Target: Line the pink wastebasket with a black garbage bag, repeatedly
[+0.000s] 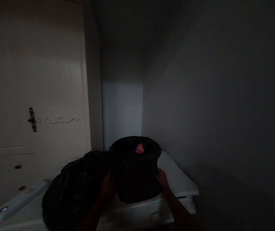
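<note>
A black round-mouthed bag or bin (137, 179) stands upright on a white dresser top, its rim open upward. Inside, near the back of the mouth, lies a pink item (140, 148) with some dark blue beside it. My right hand (162, 179) grips the right side of the black container. At its left side is my left hand (108, 184), dark and closed against it, between the container and a bulky black bag (75, 183). That black bag slumps on the dresser at the left; its details are lost in the dim light.
The white dresser (176, 178) has a front drawer with a knob (155, 216). A white power strip (19, 199) lies at the left edge. Behind stands a white wardrobe (55, 80) with a dark handle (32, 120). A grey wall (212, 96) rises at the right.
</note>
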### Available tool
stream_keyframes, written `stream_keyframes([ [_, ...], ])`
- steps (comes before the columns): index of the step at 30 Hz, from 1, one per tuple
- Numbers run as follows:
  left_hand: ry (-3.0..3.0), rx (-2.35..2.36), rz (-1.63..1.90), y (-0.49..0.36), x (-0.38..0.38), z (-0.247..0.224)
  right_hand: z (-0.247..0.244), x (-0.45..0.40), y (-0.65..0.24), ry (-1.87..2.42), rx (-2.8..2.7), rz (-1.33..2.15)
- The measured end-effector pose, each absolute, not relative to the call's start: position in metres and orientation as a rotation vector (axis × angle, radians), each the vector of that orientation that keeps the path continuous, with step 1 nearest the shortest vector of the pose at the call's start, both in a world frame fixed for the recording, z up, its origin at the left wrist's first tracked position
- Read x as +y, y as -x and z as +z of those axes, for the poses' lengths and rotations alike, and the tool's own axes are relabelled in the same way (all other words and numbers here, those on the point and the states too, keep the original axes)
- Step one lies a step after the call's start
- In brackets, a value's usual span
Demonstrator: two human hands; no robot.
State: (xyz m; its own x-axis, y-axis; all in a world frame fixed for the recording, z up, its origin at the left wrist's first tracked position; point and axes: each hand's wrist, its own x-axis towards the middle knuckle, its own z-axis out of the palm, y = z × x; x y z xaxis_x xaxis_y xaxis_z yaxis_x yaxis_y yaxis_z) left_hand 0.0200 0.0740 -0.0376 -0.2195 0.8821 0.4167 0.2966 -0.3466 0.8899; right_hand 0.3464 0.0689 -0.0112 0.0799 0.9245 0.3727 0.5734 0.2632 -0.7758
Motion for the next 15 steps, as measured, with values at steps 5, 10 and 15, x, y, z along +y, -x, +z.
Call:
stream_keyframes([
  [5,-1.518,1.432,1.631,-0.021,0.075,-0.040,-0.013,0.070,-0.346,1.446,-1.598,0.451],
  [10,-1.491,1.386,1.633,-0.023,0.067,-0.029,-0.015,0.071,-0.347,1.408,-1.596,0.488],
  [15,-1.498,1.356,1.604,-0.023,0.053,-0.013,-0.016,0.074,-0.348,1.346,-1.572,0.507],
])
